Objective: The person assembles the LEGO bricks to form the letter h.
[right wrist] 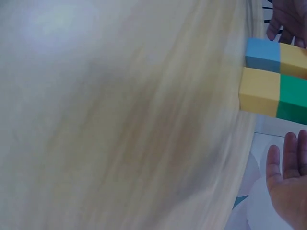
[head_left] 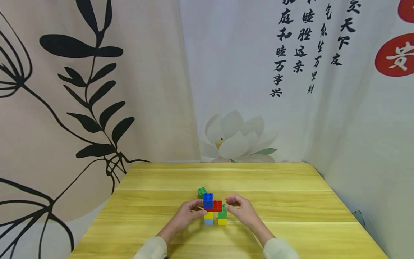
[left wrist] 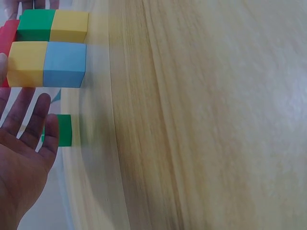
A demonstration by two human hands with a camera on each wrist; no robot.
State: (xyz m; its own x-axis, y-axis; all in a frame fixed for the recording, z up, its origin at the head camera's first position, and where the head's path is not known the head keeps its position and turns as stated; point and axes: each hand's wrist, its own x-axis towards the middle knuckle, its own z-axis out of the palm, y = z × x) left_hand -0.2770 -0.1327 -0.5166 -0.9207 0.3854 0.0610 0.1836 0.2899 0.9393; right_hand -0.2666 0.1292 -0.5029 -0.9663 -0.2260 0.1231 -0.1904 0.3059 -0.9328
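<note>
A small build of toy building blocks stands near the table's middle. Its left column has a light blue block (head_left: 208, 222) below a yellow block (head_left: 208, 216); the right column has a green block (head_left: 222, 214) over another yellow block (head_left: 222, 222). A red brick (head_left: 217, 206) bridges them, with a blue block (head_left: 208, 201) on its left end. My left hand (head_left: 190, 213) is at the build's left side, thumb tip overlapping the red and yellow blocks, other fingers loosely extended. My right hand (head_left: 242, 209) is beside the right column, thumb and fingers apart, fingertips close to the green block.
A separate green block (head_left: 202, 192) sits behind the build, to its left. The wooden table (head_left: 291, 187) reaches back to a printed curtain (head_left: 155, 90) with leaves, a lotus and written characters.
</note>
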